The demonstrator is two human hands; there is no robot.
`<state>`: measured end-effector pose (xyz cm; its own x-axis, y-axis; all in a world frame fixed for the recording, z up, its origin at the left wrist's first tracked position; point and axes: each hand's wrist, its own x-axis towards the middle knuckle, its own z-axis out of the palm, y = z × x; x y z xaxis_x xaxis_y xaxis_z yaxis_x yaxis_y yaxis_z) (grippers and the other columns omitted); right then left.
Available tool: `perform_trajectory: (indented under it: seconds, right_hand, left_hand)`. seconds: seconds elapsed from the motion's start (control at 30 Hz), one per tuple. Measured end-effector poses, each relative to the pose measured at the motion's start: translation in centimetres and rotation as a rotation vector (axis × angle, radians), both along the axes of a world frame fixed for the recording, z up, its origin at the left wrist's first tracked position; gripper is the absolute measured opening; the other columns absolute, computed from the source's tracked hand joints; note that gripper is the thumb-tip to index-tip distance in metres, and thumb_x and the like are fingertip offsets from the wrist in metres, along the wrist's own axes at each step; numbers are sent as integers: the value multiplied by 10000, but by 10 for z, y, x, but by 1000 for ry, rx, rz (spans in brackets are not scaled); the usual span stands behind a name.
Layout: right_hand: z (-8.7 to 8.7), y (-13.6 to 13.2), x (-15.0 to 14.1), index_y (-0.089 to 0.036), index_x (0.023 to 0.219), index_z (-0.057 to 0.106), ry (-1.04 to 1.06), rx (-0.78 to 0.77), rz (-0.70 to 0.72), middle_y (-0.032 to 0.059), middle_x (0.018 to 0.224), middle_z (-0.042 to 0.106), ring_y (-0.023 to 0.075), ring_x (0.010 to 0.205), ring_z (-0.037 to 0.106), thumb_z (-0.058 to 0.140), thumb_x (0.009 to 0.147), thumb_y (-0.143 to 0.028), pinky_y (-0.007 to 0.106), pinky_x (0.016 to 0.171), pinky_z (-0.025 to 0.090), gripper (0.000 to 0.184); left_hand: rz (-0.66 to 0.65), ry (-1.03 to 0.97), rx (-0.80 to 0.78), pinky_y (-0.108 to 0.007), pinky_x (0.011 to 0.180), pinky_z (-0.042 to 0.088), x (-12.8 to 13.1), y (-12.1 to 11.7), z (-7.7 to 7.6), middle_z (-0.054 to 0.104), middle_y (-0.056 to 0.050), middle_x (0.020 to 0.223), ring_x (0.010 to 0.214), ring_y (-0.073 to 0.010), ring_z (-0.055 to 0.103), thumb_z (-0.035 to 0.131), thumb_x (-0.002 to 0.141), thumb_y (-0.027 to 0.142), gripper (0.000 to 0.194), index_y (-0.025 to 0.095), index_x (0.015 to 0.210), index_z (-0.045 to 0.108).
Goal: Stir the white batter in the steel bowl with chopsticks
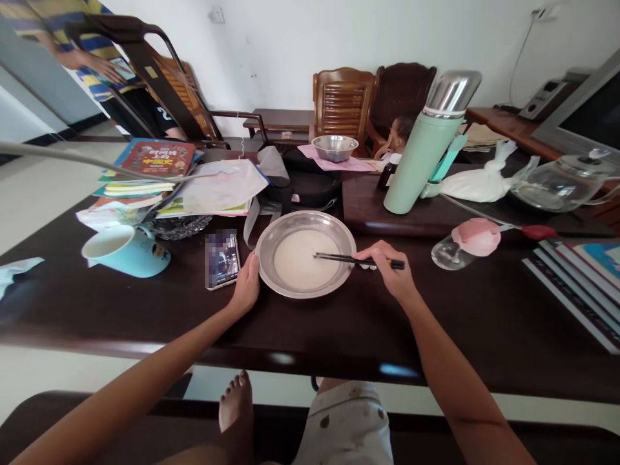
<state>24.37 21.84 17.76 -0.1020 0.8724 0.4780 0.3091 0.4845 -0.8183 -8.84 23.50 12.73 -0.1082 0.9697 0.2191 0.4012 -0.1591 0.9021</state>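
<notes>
A wide, shallow metal bowl stands on the dark table with a whitish, milky mixture in it. My left hand grips the bowl's left rim, the thumb along the edge and the other fingers mostly hidden. In my right hand is a pair of black chopsticks, held closed around their thick ends. Their tips dip into the mixture near the bowl's middle. Just left of my left hand lies a phone with a lit, partly blurred screen.
On the left are a light-blue mug, a glass dish and stacked books. A green thermos, a tied white bag and a glass teapot stand at back right. Beyond the table are two people, one in a striped shirt.
</notes>
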Motion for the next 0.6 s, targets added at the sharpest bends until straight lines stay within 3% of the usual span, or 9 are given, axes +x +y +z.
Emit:
perform_trajectory:
  seconds: [0.17, 0.33, 0.5, 0.6]
  right_hand:
    - [1, -1, -2, -304, 950, 843, -88, -19, 168, 38, 1000, 860, 251, 942, 725, 528, 1041, -560, 469, 934, 526, 416]
    - [0, 0, 0, -288, 878, 834, 16, -11, 16, 51, 932, 855, 259, 900, 734, 521, 1041, -568, 480, 916, 530, 450]
    - [1, -2, -4, -300, 933, 843, -49, -33, 168, 45, 966, 855, 254, 941, 728, 529, 1040, -559, 462, 922, 543, 421]
    - [2, -1, -3, -301, 926, 841, -48, -2, 91, 50, 984, 857, 264, 952, 710, 574, 1019, -557, 475, 931, 538, 382]
  left_hand:
    - [14, -7, 2, -468, 1256, 380, 1, 0, 1, 658, -179, 1456, 1418, -323, 564, 312, 995, 779, 826, 123, 1383, 632]
    - [-3, -19, 0, -490, 1260, 369, 1, 0, 1, 651, -181, 1467, 1414, -324, 565, 315, 976, 815, 853, 130, 1371, 633]
    - [7, -22, 12, -498, 1255, 377, 1, 0, 2, 676, -164, 1437, 1404, -327, 574, 326, 977, 811, 820, 150, 1329, 659]
    - [10, -20, 7, -484, 1259, 374, 2, -1, 2, 667, -164, 1449, 1419, -324, 562, 326, 986, 794, 807, 147, 1340, 654]
